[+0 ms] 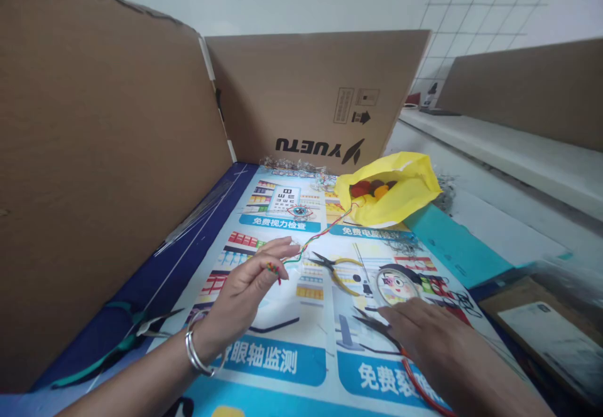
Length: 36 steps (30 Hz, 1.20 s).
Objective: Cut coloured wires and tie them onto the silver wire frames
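Note:
My left hand (254, 282) is closed at the fingertips on a small multicoloured knotted yarn piece (273, 269) in red, green and yellow. Twisted yarn strands (323, 233) run from it to an open yellow bag (400, 211) that holds several dark red, brown and orange balls (377, 189). My right hand (424, 329) is low over the table at the right, by red-handled pliers (374, 326). Its fingertips point down and are hidden, so whether it grips anything does not show. Just beyond it is a round clear dish (398, 284). Yellow-handled pliers (336, 271) lie between the hands.
Green-handled pliers (127, 338) lie at the left. Thin wires (195, 219) run along the left cardboard wall (108, 122). Another cardboard panel (301, 97) stands at the back. Wire scraps (296, 166) lie before it. A teal sheet (459, 244) and a plastic-wrapped package (551, 335) are at the right.

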Each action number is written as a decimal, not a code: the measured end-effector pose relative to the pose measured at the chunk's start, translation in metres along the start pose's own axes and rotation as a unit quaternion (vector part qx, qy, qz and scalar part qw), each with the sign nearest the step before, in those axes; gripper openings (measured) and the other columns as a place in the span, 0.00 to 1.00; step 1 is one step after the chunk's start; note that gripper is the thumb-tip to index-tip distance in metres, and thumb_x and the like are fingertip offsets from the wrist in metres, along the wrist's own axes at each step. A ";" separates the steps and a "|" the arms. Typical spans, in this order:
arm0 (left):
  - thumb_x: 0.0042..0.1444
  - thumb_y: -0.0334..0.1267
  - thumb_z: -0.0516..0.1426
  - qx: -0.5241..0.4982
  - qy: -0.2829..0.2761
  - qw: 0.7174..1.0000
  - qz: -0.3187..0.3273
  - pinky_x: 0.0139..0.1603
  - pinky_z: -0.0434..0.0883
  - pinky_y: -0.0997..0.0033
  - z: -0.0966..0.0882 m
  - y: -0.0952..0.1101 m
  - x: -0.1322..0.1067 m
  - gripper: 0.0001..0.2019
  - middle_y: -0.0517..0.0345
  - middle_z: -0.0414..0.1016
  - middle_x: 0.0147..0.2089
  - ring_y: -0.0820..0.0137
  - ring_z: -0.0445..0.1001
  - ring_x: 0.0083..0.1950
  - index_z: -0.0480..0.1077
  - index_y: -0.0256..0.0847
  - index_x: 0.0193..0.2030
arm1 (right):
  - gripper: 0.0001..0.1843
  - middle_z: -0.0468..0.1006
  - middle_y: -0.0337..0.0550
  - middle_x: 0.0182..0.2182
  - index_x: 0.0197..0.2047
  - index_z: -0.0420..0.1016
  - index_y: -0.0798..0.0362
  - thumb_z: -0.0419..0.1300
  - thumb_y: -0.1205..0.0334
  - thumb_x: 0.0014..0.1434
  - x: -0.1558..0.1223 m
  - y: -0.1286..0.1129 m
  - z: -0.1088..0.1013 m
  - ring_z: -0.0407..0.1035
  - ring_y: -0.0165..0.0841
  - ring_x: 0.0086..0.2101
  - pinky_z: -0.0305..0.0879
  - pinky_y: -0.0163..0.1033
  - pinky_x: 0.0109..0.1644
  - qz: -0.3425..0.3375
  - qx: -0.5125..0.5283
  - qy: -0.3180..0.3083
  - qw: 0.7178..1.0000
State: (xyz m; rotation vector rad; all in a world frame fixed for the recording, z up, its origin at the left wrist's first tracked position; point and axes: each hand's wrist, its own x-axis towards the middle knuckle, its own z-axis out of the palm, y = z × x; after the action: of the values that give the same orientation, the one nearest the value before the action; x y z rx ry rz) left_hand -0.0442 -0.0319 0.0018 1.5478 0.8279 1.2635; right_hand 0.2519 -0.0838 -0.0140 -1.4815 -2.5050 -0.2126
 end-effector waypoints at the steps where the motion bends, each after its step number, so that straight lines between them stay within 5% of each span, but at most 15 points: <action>1: 0.60 0.41 0.52 -0.021 -0.002 1.000 0.011 0.64 0.50 0.54 0.001 0.004 0.001 0.10 0.59 0.74 0.50 0.64 0.57 0.63 0.71 0.46 0.30 | 0.13 0.78 0.47 0.33 0.39 0.75 0.50 0.50 0.69 0.57 0.011 -0.005 -0.006 0.71 0.36 0.33 0.67 0.40 0.38 -0.038 0.004 0.015 0.999; 5: 0.60 0.42 0.52 -0.083 0.000 0.996 0.046 0.63 0.52 0.55 0.008 0.022 0.004 0.09 0.61 0.78 0.43 0.64 0.58 0.63 0.71 0.47 0.32 | 0.17 0.72 0.53 0.48 0.53 0.67 0.56 0.49 0.67 0.62 0.067 -0.029 -0.024 0.64 0.42 0.49 0.61 0.49 0.51 -0.096 -0.003 0.171 0.981; 8: 0.59 0.44 0.53 -0.116 0.021 0.991 0.058 0.62 0.55 0.58 0.017 0.036 0.007 0.09 0.62 0.78 0.40 0.64 0.60 0.62 0.71 0.47 0.32 | 0.25 0.66 0.55 0.55 0.60 0.58 0.59 0.54 0.65 0.60 0.108 -0.048 -0.025 0.56 0.44 0.55 0.55 0.52 0.56 -0.104 0.047 0.203 0.972; 11: 0.57 0.45 0.55 -0.152 0.079 0.984 0.057 0.60 0.59 0.61 0.025 0.045 0.014 0.08 0.63 0.77 0.36 0.65 0.64 0.60 0.70 0.47 0.30 | 0.18 0.74 0.50 0.41 0.55 0.63 0.56 0.52 0.65 0.62 0.131 -0.064 -0.016 0.64 0.39 0.44 0.59 0.48 0.48 -0.144 0.121 0.223 0.956; 14: 0.56 0.43 0.56 -0.203 0.129 0.970 0.041 0.56 0.64 0.65 0.030 0.046 0.025 0.07 0.64 0.74 0.30 0.68 0.69 0.53 0.68 0.45 0.30 | 0.12 0.71 0.42 0.25 0.43 0.72 0.57 0.48 0.67 0.64 0.136 -0.066 -0.001 0.62 0.33 0.30 0.59 0.41 0.38 -0.163 0.128 0.238 0.949; 16: 0.57 0.42 0.56 -0.241 0.149 0.958 0.034 0.54 0.65 0.68 0.031 0.042 0.036 0.06 0.65 0.71 0.27 0.71 0.72 0.47 0.67 0.44 0.31 | 0.12 0.70 0.43 0.24 0.38 0.73 0.58 0.48 0.66 0.64 0.133 -0.056 0.009 0.61 0.33 0.29 0.57 0.41 0.36 -0.158 0.108 0.247 0.950; 21: 0.60 0.38 0.53 -0.305 0.165 0.936 0.056 0.55 0.64 0.70 0.034 0.028 0.061 0.05 0.68 0.67 0.25 0.77 0.73 0.37 0.66 0.42 0.33 | 0.11 0.73 0.46 0.28 0.44 0.72 0.58 0.52 0.66 0.62 0.128 -0.018 0.025 0.65 0.36 0.34 0.59 0.45 0.42 -0.105 0.034 0.173 0.979; 24: 0.60 0.39 0.53 -0.312 0.159 0.936 0.044 0.60 0.59 0.67 0.043 0.020 0.065 0.06 0.63 0.74 0.31 0.75 0.72 0.45 0.67 0.41 0.35 | 0.17 0.74 0.50 0.40 0.51 0.68 0.57 0.57 0.63 0.58 0.126 -0.012 0.024 0.64 0.42 0.44 0.60 0.50 0.48 -0.078 0.083 0.163 0.980; 27: 0.61 0.40 0.52 -0.296 0.146 0.944 0.020 0.64 0.53 0.66 0.052 0.014 0.060 0.07 0.59 0.75 0.47 0.73 0.66 0.57 0.69 0.42 0.40 | 0.22 0.70 0.52 0.48 0.54 0.63 0.56 0.58 0.59 0.57 0.126 -0.024 0.016 0.61 0.42 0.50 0.58 0.51 0.54 -0.073 0.197 0.235 0.949; 31: 0.60 0.40 0.53 -0.279 0.110 0.954 -0.010 0.67 0.47 0.64 0.060 0.010 0.050 0.08 0.61 0.62 0.63 0.70 0.55 0.65 0.70 0.46 0.43 | 0.23 0.70 0.49 0.48 0.53 0.62 0.53 0.60 0.60 0.54 0.133 -0.051 0.008 0.61 0.41 0.50 0.58 0.52 0.56 -0.047 0.304 0.282 0.909; 36: 0.59 0.41 0.54 -0.307 0.113 0.943 -0.066 0.67 0.48 0.62 0.064 0.005 0.045 0.14 0.59 0.59 0.64 0.67 0.53 0.66 0.67 0.49 0.52 | 0.15 0.74 0.46 0.43 0.48 0.66 0.52 0.55 0.68 0.55 0.139 -0.071 0.012 0.68 0.37 0.42 0.66 0.44 0.46 0.046 0.394 0.241 0.886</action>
State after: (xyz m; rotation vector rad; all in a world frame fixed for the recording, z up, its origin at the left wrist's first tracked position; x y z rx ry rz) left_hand 0.0283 -0.0084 0.0200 0.8488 0.5832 1.4416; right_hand 0.1234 0.0027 0.0099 -1.0252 -1.7711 0.3752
